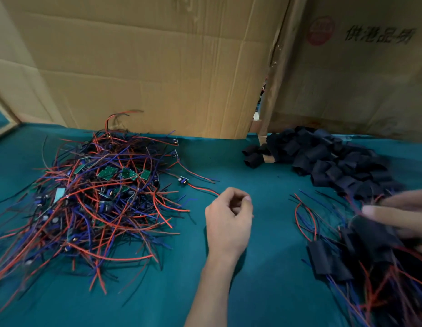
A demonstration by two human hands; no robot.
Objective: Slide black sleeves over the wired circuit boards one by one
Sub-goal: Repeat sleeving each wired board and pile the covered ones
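Note:
A tangled pile of wired circuit boards (pixel 94 197), green boards with red, blue and black leads, lies on the left of the teal table. One board (pixel 183 180) sits apart at the pile's right edge, and its red lead runs up to my left hand (pixel 228 218). That hand hovers mid-table with its fingers loosely curled and nothing visibly in them. A heap of empty black sleeves (pixel 328 159) lies at the back right. My right hand (pixel 398 213), blurred, reaches in from the right edge with straight fingers over the sleeved boards (pixel 328 260).
Large cardboard boxes (pixel 158 67) stand along the back of the teal table cover (pixel 264 232) and wall off the far side. Loose leads from the sleeved boards spread toward the bottom right corner.

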